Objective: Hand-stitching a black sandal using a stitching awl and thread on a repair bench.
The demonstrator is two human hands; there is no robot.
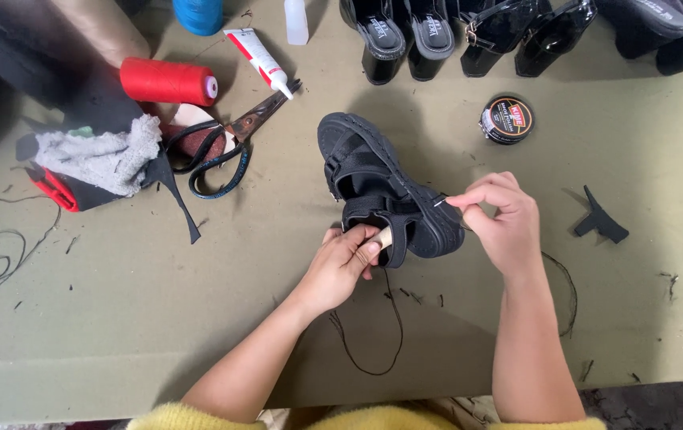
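A black chunky sandal (373, 179) lies on the olive table cover (118, 302), heel end toward me. My left hand (343, 267) grips the sandal's back strap together with a small wooden-handled tool (384, 236). My right hand (500, 219) pinches a thin needle (442, 202) against the sandal's right side. Black thread (373, 334) trails from the shoe in a loop toward the table's near edge, and more thread (568, 291) curves behind my right wrist.
Scissors (226, 151), a red thread spool (168, 81), a glue tube (262, 62), a grey rag (106, 155) and a blue spool (198, 14) sit at upper left. A round polish tin (507, 118) and a black scrap (598, 221) lie at right. Black shoes (469, 32) line the far edge.
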